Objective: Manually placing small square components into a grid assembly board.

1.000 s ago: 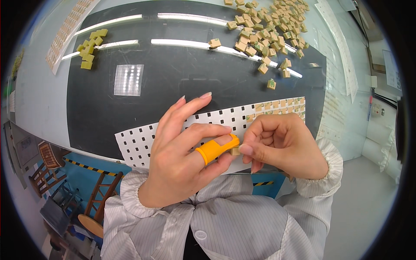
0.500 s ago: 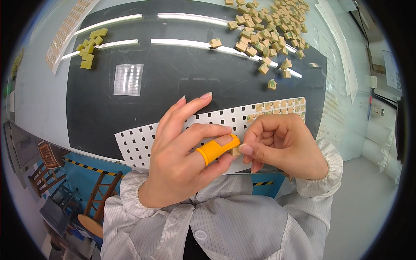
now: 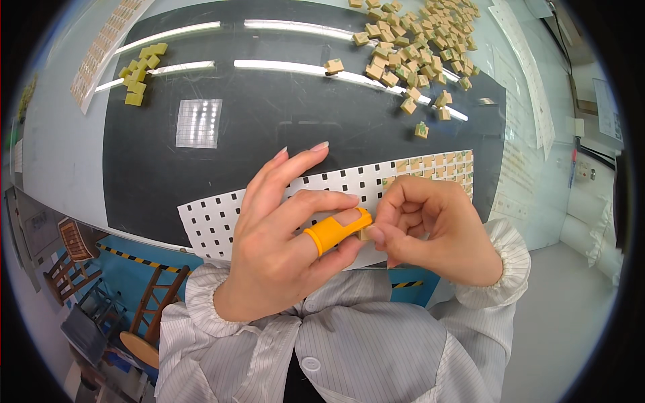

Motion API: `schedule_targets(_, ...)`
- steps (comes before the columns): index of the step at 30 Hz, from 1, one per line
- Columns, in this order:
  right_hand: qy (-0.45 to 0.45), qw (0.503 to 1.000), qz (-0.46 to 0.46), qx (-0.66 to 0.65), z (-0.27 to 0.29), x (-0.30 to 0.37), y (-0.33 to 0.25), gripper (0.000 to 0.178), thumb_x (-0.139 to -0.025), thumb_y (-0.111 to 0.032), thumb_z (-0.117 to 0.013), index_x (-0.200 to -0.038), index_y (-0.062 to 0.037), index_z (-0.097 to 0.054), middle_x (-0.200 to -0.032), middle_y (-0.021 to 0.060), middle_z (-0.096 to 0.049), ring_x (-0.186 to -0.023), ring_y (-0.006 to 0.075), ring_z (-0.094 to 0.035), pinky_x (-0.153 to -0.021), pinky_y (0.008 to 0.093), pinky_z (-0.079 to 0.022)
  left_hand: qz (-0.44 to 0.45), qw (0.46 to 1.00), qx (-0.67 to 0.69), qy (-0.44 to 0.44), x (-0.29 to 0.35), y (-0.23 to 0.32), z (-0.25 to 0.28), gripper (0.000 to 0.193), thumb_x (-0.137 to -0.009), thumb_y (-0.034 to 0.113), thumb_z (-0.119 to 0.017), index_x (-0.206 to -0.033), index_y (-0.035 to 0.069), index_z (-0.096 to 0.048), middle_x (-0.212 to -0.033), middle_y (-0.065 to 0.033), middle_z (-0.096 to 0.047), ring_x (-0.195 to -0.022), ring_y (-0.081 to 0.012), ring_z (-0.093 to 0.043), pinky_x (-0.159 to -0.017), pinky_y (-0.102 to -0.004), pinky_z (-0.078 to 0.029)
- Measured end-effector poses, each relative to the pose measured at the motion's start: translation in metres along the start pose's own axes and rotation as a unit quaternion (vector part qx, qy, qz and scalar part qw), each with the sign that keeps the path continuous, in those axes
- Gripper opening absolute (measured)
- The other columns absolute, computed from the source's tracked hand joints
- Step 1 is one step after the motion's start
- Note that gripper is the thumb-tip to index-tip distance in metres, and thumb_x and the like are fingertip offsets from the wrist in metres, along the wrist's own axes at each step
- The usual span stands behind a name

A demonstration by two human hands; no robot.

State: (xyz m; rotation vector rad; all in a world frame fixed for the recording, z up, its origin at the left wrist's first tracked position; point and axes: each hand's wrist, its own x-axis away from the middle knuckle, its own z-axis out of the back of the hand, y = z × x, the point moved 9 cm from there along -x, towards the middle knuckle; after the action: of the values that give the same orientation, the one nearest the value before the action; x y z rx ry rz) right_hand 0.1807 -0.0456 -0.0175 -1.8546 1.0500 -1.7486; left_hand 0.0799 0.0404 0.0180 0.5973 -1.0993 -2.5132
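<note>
The left hand [image 3: 282, 248] is raised over the near edge of the counter [image 3: 269, 114], its upper fingers spread and an orange finger cot [image 3: 336, 228] on one finger. The right hand [image 3: 430, 232] is curled, fingertips pressed together on a small tan block [image 3: 366, 234] — the block sits between both hands, touching the cot's tip. Beneath lies a white sheet with black squares [image 3: 222, 218]; loose tan blocks [image 3: 410, 40] are scattered at the far right.
</note>
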Motion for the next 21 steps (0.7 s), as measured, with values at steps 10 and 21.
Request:
schedule_targets(10,0.019,0.997,0.031,0.066,0.002,0.002,-0.011,0.018,-0.086,-0.004,-0.071,-0.089,-0.0027,-0.053,-0.08,0.0004,-0.06,-0.068,0.0032,-0.06,-0.053,0.0172,-0.048,-0.009,1.0,-0.003,-0.001,0.0,0.001,0.002,0.025,-0.062,0.011,-0.08,-0.087,0.011,-0.074,-0.099,0.0008,-0.07,-0.121,-0.0364,-0.054,-0.105,-0.0569,-0.034)
schedule_targets(21,0.004,0.976,0.138,0.169,-0.001,0.006,-0.027,0.01,-0.085,-0.002,-0.07,-0.088,0.0004,-0.061,-0.081,0.0017,-0.062,-0.067,0.0035,-0.057,-0.056,0.0172,-0.046,-0.003,1.0,-0.008,-0.001,0.0,0.001,0.001,0.027,-0.062,0.011,-0.081,-0.088,0.01,-0.074,-0.098,0.0022,-0.07,-0.121,-0.0349,-0.054,-0.106,-0.057,-0.033)
